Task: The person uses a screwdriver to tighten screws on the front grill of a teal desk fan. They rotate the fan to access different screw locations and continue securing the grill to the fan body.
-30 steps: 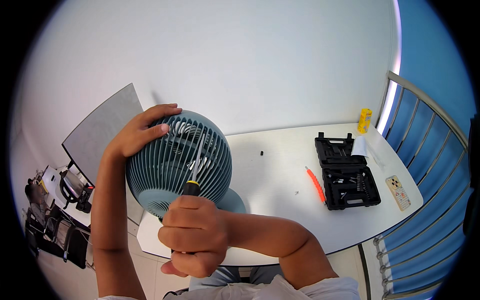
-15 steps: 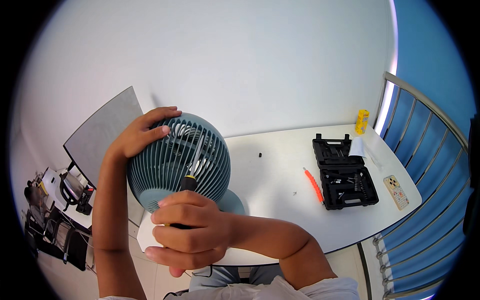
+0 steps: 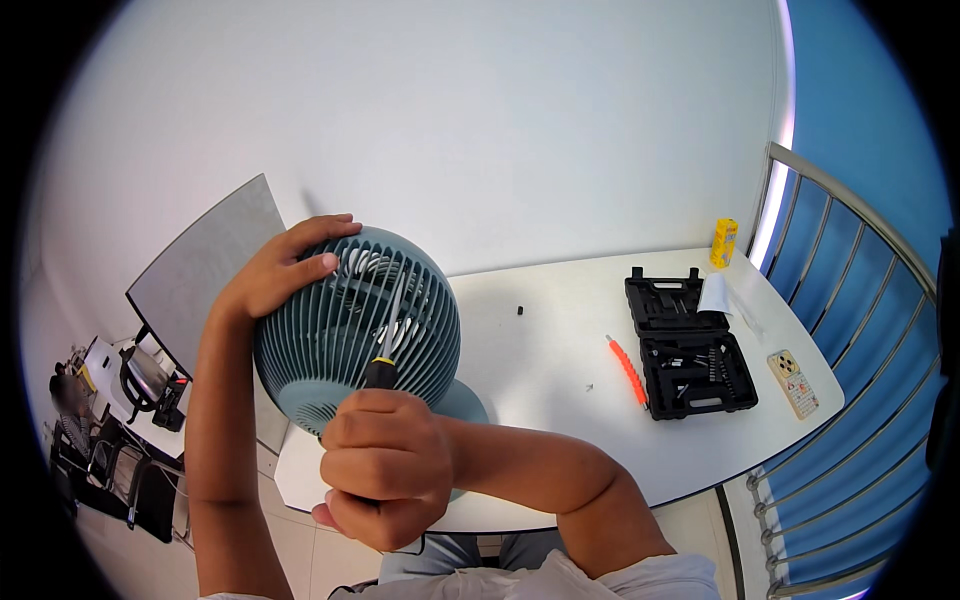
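Head view shows a grey-green round fan [image 3: 320, 350], standing at the left part of the white surface [image 3: 550, 450]. The left hand [image 3: 285, 268] is spread wide over the upper left side of its grille, with the fingers lying on the top. The right hand [image 3: 385, 465] is closed around the handle of a screwdriver [image 3: 380, 374], whose metal shaft points up along the front bars. The tip is thin here, so I cannot tell whether it touches the bars or passes between them. To the right, an open black tool case [image 3: 705, 408] lies with an orange flexible rod [image 3: 628, 370] just beside it. Farther right rests a phone [image 3: 793, 384]; a yellow box [image 3: 723, 243] stands behind the case.
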Action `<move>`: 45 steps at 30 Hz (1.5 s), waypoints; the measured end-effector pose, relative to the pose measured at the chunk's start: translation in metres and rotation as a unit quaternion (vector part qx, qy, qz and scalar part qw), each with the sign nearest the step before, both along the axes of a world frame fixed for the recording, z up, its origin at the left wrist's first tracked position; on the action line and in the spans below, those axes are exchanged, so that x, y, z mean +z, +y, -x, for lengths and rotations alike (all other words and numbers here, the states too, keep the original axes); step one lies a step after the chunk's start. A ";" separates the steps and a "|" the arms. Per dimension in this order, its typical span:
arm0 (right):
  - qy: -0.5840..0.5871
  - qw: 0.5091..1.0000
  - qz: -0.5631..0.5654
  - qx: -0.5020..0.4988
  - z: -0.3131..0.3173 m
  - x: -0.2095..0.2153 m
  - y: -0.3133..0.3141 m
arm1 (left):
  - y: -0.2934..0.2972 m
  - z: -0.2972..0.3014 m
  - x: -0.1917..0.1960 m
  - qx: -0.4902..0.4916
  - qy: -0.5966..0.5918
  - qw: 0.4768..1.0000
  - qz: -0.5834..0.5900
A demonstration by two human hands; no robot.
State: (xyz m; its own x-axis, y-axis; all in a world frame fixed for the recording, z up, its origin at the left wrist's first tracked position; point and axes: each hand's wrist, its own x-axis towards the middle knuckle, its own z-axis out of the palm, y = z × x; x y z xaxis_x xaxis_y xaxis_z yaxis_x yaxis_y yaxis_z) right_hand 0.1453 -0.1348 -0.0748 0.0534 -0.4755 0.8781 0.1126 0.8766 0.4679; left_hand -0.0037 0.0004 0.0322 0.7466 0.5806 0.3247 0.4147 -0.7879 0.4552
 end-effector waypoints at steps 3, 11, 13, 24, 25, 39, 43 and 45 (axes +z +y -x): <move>0.001 1.000 0.004 -0.016 0.000 0.002 -0.003 | 0.000 0.000 0.000 -0.003 -0.003 1.000 -0.004; 0.023 1.000 -0.007 0.016 -0.001 0.006 0.000 | 0.000 0.001 0.001 0.000 0.011 1.000 -0.002; 0.012 1.000 -0.004 0.011 -0.002 0.006 0.000 | 0.000 0.001 0.001 -0.002 0.011 1.000 0.002; -0.027 0.998 0.000 -0.052 0.002 -0.005 0.002 | -0.001 0.000 0.000 0.005 -0.007 1.000 0.010; -0.035 0.998 -0.002 -0.045 0.002 -0.006 0.003 | -0.001 0.000 0.000 0.008 -0.009 1.000 0.015; -0.063 0.998 0.013 0.015 -0.002 0.005 0.003 | 0.000 0.001 0.000 0.000 -0.008 1.000 0.006; -0.056 0.998 0.012 0.026 -0.009 0.014 0.002 | 0.000 0.001 0.000 0.007 -0.004 1.000 0.009; -0.051 0.998 0.018 0.014 -0.011 0.018 0.002 | -0.001 0.000 0.000 0.007 -0.004 1.000 0.011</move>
